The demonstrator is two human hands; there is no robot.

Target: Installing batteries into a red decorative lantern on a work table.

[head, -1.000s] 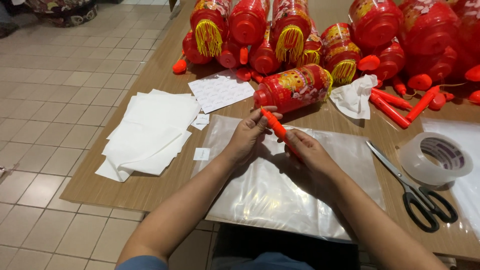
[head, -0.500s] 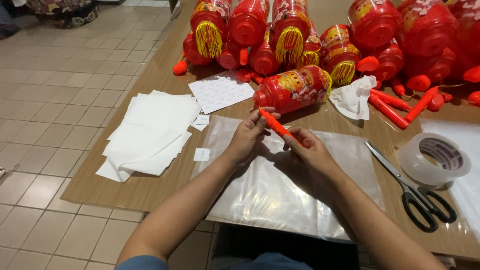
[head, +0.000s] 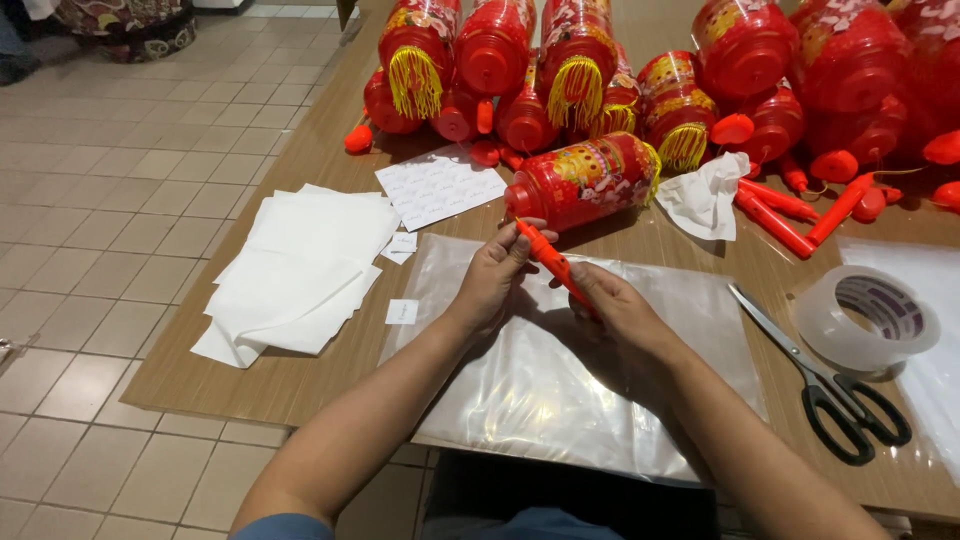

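Both of my hands hold one red plastic stick (head: 548, 258) over a clear plastic bag (head: 560, 390) on the wooden table (head: 300, 385). My left hand (head: 495, 278) pinches the stick's upper end, and my right hand (head: 612, 304) grips its lower end. Just beyond the stick's tip lies a red lantern (head: 585, 180) on its side, with a yellow tassel at its far end.
Several red lanterns with yellow tassels (head: 560, 60) crowd the table's far side. Loose red sticks (head: 790, 215) and a crumpled white tissue (head: 705, 195) lie to the right. Scissors (head: 825, 375) and a tape roll (head: 865, 315) sit at right, white sheets (head: 300, 265) at left.
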